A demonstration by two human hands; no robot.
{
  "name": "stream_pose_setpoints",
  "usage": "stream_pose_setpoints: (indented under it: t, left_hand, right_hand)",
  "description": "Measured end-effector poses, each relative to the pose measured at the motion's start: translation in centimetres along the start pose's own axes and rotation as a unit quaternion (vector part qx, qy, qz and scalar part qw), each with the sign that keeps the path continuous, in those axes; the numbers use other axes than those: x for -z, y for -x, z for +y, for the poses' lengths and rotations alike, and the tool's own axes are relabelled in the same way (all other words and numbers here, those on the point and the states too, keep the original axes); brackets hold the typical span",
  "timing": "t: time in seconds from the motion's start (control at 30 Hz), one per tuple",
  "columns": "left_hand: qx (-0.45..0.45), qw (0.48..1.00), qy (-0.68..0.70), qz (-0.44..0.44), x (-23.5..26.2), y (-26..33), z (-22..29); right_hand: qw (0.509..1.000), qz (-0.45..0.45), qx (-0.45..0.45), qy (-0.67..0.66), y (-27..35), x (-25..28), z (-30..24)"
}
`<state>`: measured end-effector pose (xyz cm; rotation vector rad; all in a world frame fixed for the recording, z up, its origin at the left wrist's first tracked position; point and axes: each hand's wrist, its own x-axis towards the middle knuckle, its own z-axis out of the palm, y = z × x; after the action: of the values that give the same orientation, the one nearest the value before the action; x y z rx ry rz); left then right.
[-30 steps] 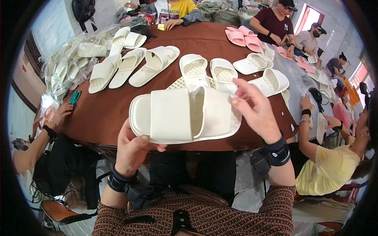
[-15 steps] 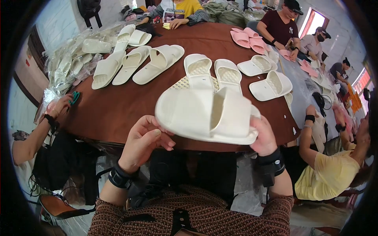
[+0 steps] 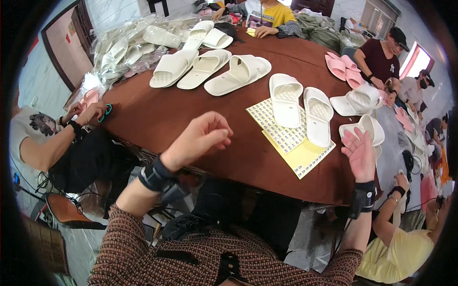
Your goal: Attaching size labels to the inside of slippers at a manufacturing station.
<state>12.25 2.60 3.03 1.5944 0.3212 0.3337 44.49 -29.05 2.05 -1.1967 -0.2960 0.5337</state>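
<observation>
Your right hand (image 3: 359, 153) is spread and empty; left hand (image 3: 202, 138) half-curled, can't tell if it's pinching anything. White slide slipper (image 3: 374, 127) near the brown table's (image 3: 157, 114) right edge is probably light, bendy foam, so grab its sides.

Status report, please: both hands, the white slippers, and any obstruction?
Left hand loosely curled, no object visible; right hand open, palm showing. Two white slippers partly on yellowish printed sheets. Right hand overlaps another slipper in view; contact unclear.
</observation>
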Motion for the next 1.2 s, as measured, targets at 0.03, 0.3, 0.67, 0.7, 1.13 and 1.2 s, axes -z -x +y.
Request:
stream_pose_setpoints:
  t: [0.03,0.3,0.67,0.7,1.13,1.2]
  left_hand:
    - [0.029,0.998,-0.052,-0.002,1.2,-0.9,0.0]
    - [-0.087,0.802,-0.585,0.084,11.6,-8.7,-2.4]
    - [-0.094,0.693,-0.714,0.026,9.9,-14.1,-2.5]
    - [-0.085,0.681,-0.728,0.018,9.7,-14.4,-2.4]
    - [-0.209,0.584,-0.774,0.128,9.8,-12.7,-1.0]
    - [-0.224,0.574,-0.780,0.111,9.3,-11.0,-0.1]
  right_hand:
    - [0.999,-0.013,0.022,0.020,0.3,-0.3,0.8]
    - [0.987,-0.042,0.072,0.138,1.2,-0.9,2.2]
    - [0.953,-0.057,0.110,0.277,1.9,-1.5,4.4]
    - [0.948,-0.051,0.124,0.290,2.0,-1.5,4.5]
    - [0.940,-0.071,0.166,0.291,2.2,-1.4,5.3]
    - [0.934,-0.070,0.162,0.309,2.3,-1.4,5.3]
